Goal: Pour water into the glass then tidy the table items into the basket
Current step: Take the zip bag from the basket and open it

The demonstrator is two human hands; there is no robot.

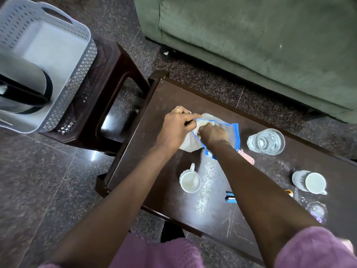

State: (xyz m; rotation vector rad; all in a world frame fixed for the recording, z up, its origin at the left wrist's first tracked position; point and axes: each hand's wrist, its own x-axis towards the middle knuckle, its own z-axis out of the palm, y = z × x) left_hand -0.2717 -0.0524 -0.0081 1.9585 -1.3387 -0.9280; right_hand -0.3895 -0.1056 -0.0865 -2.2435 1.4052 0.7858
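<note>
Nearest the camera, two purple sleeves sit at the bottom edge, with both bare arms reaching out over the dark wooden bench (241, 219). On the near part of the bench there's a white mug (190, 181) with a pale residue inside, a small blue thing (230, 197) I can't really identify, and off to the right a second white cup (315, 183) lying against a small saucer. A bit further right and nearer is something clear and purplish, too blurry to call.

Mid-bench, the hands are close together on a clear zip bag (228, 132) with a blue edge. The left hand (176, 126) is pinched shut on the bag's rim, holding it open, and the right hand (213, 134) is closed into a fist down inside the opening; can't see what it's gripping, if anything. A pink item pokes out just behind the right forearm.

Just right of the bag stands the glass (266, 141), with water in it.

Further off to the left, on a dark stool (108, 78), sits the grey perforated basket (58, 55), with a steel-and-black kettle (25, 88) inside. A green sofa (251, 35) fills the far side.
</note>
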